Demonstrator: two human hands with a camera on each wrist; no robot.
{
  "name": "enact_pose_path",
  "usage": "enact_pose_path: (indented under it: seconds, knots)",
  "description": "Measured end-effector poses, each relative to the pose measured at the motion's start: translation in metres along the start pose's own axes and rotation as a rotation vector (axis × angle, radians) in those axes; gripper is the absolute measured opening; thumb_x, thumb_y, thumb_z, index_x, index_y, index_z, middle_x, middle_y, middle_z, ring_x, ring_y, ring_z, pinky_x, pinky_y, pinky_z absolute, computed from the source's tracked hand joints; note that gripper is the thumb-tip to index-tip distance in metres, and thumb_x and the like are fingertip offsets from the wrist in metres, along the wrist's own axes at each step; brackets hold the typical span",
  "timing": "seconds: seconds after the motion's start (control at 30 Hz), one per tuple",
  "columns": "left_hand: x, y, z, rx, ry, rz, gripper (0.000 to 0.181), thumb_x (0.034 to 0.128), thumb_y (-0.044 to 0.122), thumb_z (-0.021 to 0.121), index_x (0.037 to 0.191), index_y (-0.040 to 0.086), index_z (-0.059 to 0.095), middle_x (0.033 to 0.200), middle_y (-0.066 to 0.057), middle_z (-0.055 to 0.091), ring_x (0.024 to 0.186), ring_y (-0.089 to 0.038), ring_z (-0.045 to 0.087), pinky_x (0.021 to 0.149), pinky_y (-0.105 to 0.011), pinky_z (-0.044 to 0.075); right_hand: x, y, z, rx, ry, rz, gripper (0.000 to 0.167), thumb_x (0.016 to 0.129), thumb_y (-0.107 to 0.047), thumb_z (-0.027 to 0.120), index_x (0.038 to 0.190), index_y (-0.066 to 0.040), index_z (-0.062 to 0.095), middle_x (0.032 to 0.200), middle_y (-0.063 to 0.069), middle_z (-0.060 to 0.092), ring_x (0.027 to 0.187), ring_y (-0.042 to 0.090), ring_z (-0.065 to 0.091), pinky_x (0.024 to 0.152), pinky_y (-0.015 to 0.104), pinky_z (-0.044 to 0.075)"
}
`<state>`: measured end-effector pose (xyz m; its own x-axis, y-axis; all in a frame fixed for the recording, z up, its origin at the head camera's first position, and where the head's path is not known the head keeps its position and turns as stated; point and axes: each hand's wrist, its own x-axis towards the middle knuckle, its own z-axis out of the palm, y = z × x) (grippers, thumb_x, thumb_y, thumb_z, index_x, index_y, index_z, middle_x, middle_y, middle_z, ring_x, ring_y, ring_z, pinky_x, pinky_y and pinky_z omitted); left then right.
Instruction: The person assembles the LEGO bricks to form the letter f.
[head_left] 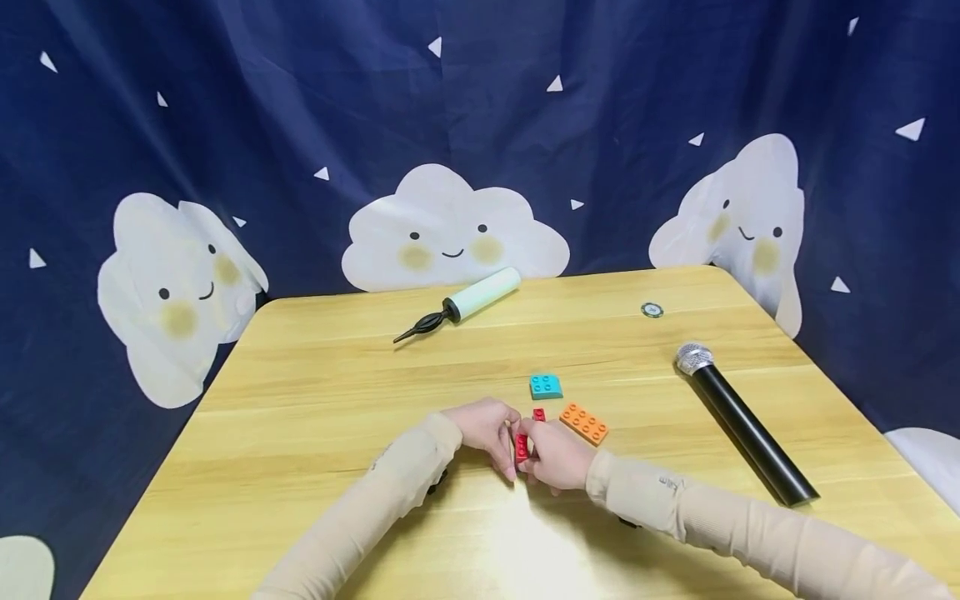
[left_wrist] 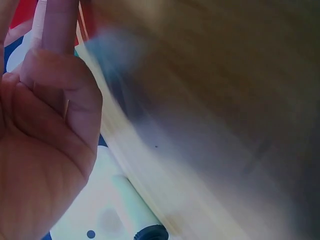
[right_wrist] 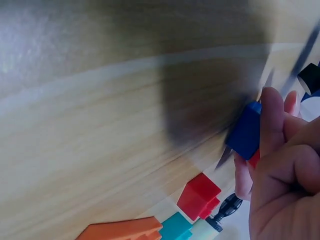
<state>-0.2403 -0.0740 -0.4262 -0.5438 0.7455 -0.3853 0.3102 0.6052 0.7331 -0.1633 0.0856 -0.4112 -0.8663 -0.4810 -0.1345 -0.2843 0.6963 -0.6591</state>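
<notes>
Both hands meet over a red brick (head_left: 521, 448) near the middle of the table. The left hand (head_left: 482, 429) holds its left side with bent fingers; in the left wrist view, red shows behind the fingers of this hand (left_wrist: 55, 120). From the right, the right hand (head_left: 561, 454) pinches it. The right wrist view shows a blue brick (right_wrist: 245, 131) against a bit of red at the fingers of the right hand (right_wrist: 285, 165). Another red brick (head_left: 538, 414) (right_wrist: 199, 196) lies just beyond the hands. Fingers partly hide the held bricks.
A teal brick (head_left: 546, 387) and an orange brick (head_left: 584, 424) lie beyond and right of the hands. A black microphone (head_left: 746, 425) is at the right, a round chip (head_left: 652, 310) at the back right, and a pale pump (head_left: 483, 296) at the back.
</notes>
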Motion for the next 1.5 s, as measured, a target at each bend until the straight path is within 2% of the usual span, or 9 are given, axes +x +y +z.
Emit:
enact_pose_path:
  seconds: [0.27, 0.47, 0.67, 0.87, 0.97, 1.23, 1.37, 1.5]
  knots:
    - [-0.002, 0.004, -0.001, 0.014, 0.009, -0.006, 0.035, 0.0698, 0.009, 0.084, 0.094, 0.004, 0.059, 0.07, -0.008, 0.072, 0.058, -0.011, 0.067, 0.065, -0.019, 0.051, -0.002, 0.001, -0.001, -0.007, 0.018, -0.017, 0.018, 0.085, 0.005, 0.065, 0.1, 0.002, 0.054, 0.059, 0.002, 0.061, 0.034, 0.007, 0.048, 0.036, 0.024, 0.042]
    - [-0.005, 0.004, 0.0, 0.034, 0.066, -0.009, 0.045, 0.0688, 0.018, 0.086, 0.103, 0.006, 0.059, 0.065, -0.002, 0.07, 0.056, -0.013, 0.066, 0.066, -0.02, 0.052, 0.001, 0.006, -0.001, 0.088, 0.019, 0.038, 0.028, 0.084, 0.002, 0.067, 0.109, 0.007, 0.055, 0.059, 0.002, 0.062, 0.035, 0.007, 0.048, 0.038, 0.025, 0.045]
    - [-0.006, 0.006, 0.0, 0.192, 0.187, 0.041, 0.049, 0.0628, 0.031, 0.089, 0.099, 0.012, 0.062, 0.068, 0.009, 0.069, 0.06, -0.004, 0.064, 0.071, -0.018, 0.048, -0.005, 0.017, 0.0, 0.153, 0.057, 0.071, 0.031, 0.076, -0.011, 0.079, 0.095, -0.003, 0.056, 0.062, 0.001, 0.062, 0.036, 0.008, 0.048, 0.037, 0.027, 0.045]
    - [-0.005, 0.007, 0.002, 0.304, 0.231, 0.054, 0.037, 0.067, 0.038, 0.086, 0.091, 0.02, 0.064, 0.071, 0.015, 0.069, 0.063, 0.002, 0.061, 0.069, -0.019, 0.047, -0.015, 0.023, -0.001, 0.207, 0.038, 0.063, 0.049, 0.073, -0.006, 0.08, 0.111, 0.003, 0.051, 0.061, 0.0, 0.063, 0.035, 0.007, 0.048, 0.037, 0.026, 0.044]
    - [-0.006, 0.006, 0.003, 0.347, 0.243, 0.069, 0.031, 0.0684, 0.04, 0.084, 0.088, 0.024, 0.066, 0.073, 0.019, 0.069, 0.068, 0.004, 0.06, 0.069, -0.019, 0.046, -0.019, 0.025, -0.001, 0.223, 0.027, 0.047, 0.055, 0.075, -0.006, 0.079, 0.118, 0.006, 0.048, 0.063, -0.001, 0.064, 0.037, 0.007, 0.049, 0.038, 0.026, 0.044]
    - [-0.007, 0.004, 0.004, 0.461, 0.233, 0.115, 0.02, 0.0737, 0.034, 0.08, 0.09, 0.029, 0.068, 0.082, 0.02, 0.071, 0.075, 0.003, 0.059, 0.071, -0.021, 0.043, -0.033, 0.03, -0.006, 0.233, 0.041, 0.051, 0.053, 0.078, -0.008, 0.077, 0.121, 0.005, 0.049, 0.068, -0.001, 0.063, 0.041, 0.01, 0.051, 0.039, 0.029, 0.047]
    - [-0.006, 0.007, 0.004, 0.502, 0.232, 0.12, 0.022, 0.0747, 0.033, 0.079, 0.094, 0.029, 0.07, 0.086, 0.02, 0.071, 0.077, 0.002, 0.059, 0.072, -0.021, 0.042, -0.043, 0.037, -0.022, 0.237, 0.079, 0.085, 0.055, 0.082, -0.014, 0.073, 0.126, 0.004, 0.047, 0.069, 0.003, 0.064, 0.041, 0.011, 0.05, 0.039, 0.029, 0.046]
    - [-0.006, 0.009, 0.006, 0.505, 0.241, 0.099, 0.023, 0.0737, 0.039, 0.08, 0.093, 0.031, 0.07, 0.082, 0.024, 0.07, 0.08, 0.004, 0.058, 0.072, -0.021, 0.041, -0.05, 0.052, -0.036, 0.308, 0.135, 0.18, 0.061, 0.087, -0.017, 0.068, 0.137, 0.003, 0.039, 0.07, 0.008, 0.068, 0.04, 0.009, 0.046, 0.038, 0.025, 0.043]
